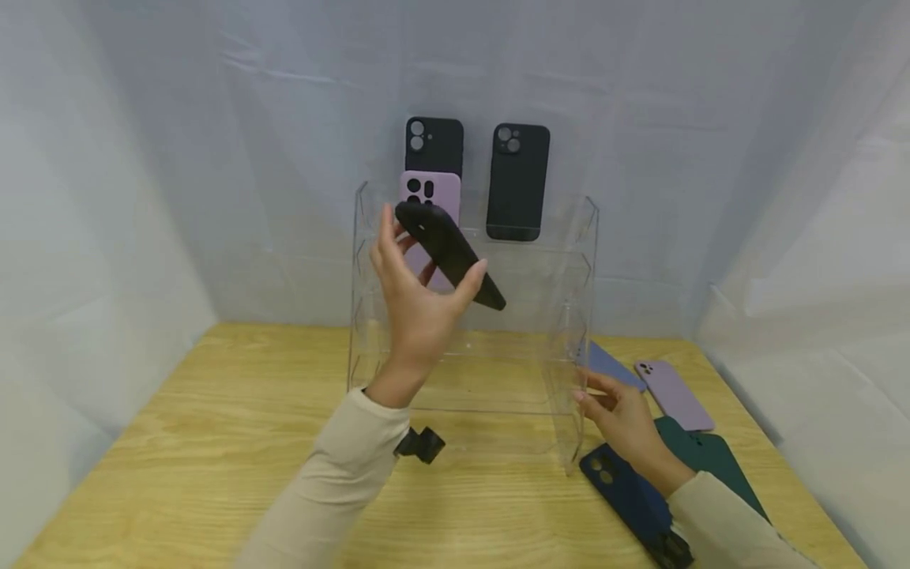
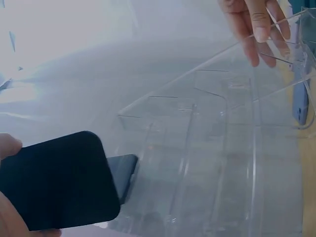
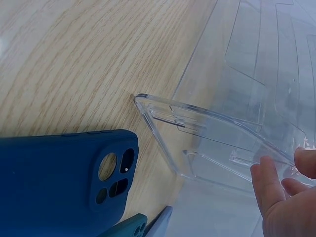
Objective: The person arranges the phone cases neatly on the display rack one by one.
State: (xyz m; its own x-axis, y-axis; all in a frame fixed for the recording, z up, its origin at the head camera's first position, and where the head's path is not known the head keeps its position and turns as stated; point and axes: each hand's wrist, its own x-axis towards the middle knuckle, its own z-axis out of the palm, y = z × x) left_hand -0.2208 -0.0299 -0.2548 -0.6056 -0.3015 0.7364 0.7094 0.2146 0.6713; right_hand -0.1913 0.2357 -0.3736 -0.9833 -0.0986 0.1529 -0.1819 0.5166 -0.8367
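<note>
My left hand (image 1: 421,320) holds a black phone case (image 1: 449,246) by its edges, thumb on one side and fingers on the other. The case is tilted in front of the upper tiers of a clear acrylic display stand (image 3: 217,117). Right behind it, a lilac phone case (image 1: 444,186) leans on the stand, partly covered by my hand. My right hand (image 1: 629,425) grips the stand's right side panel, thumb and fingers on either side of it. Two more black phone cases stand on the top tier, one on the left (image 1: 448,146) and one on the right (image 1: 518,182).
Right of the stand lie a dark blue phone case (image 3: 54,182), a dark green one (image 1: 718,458), a lilac one (image 1: 675,395) and a light blue one (image 1: 613,366). White cloth (image 1: 298,158) hangs behind and beside the wooden table (image 1: 178,442).
</note>
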